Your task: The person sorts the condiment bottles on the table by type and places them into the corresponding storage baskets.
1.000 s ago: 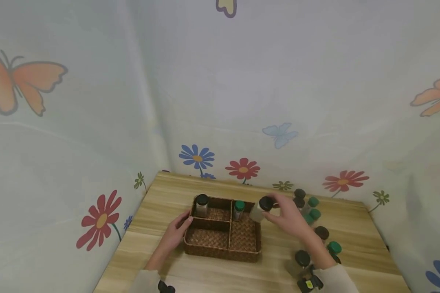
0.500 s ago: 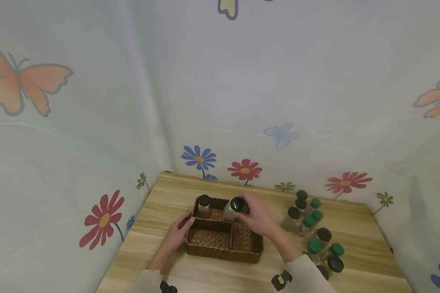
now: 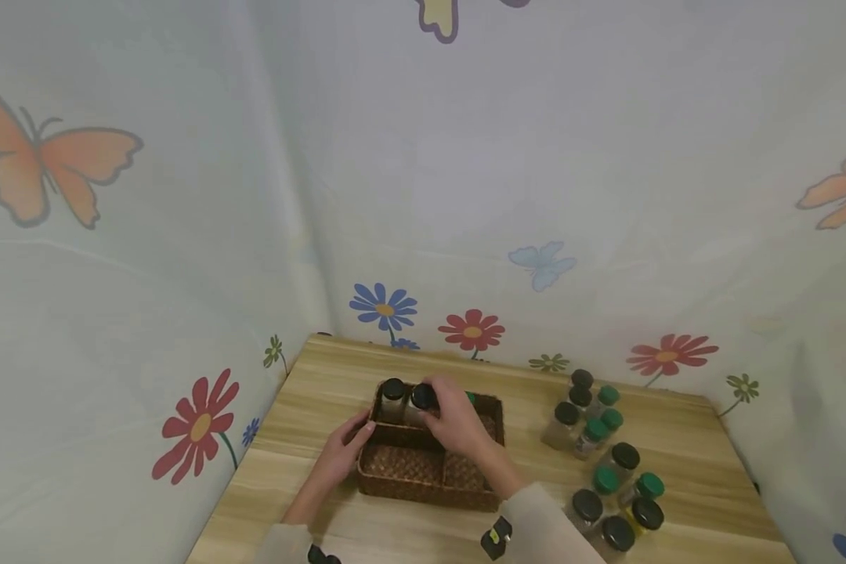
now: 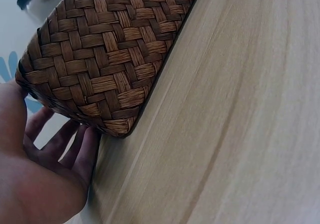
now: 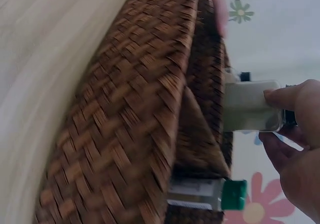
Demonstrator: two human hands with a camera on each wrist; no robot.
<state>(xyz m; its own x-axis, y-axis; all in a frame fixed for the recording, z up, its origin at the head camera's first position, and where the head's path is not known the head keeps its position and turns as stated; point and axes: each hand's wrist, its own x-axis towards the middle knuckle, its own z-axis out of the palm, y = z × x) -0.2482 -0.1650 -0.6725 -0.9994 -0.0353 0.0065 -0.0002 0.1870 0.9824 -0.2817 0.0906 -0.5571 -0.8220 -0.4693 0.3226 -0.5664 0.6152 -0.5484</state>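
A brown woven basket (image 3: 423, 490) with several compartments sits on the wooden table. My left hand (image 3: 340, 453) grips its left side, thumb at the rim and fingers against the outer wall (image 4: 100, 59). In my right hand (image 3: 460, 423) a clear jar with a black lid (image 5: 250, 106) is pinched near its top, its lower end inside the back left compartment. Beside it stands another black-lidded jar (image 3: 392, 401). A green-lidded jar (image 5: 200, 193) stands in the right compartment, mostly hidden behind my right hand in the head view. Pale contents fill part of the held jar.
Several jars with black lids (image 3: 587, 505) and green lids (image 3: 595, 428) stand on the table (image 3: 684, 462) to the right of the basket. A flower-patterned curtain (image 3: 571, 313) hangs behind the table.
My right hand has carried the black-lidded jar left, from over the right compartment, past the green-lidded jar, and into the back left compartment. My left hand stays on the basket.
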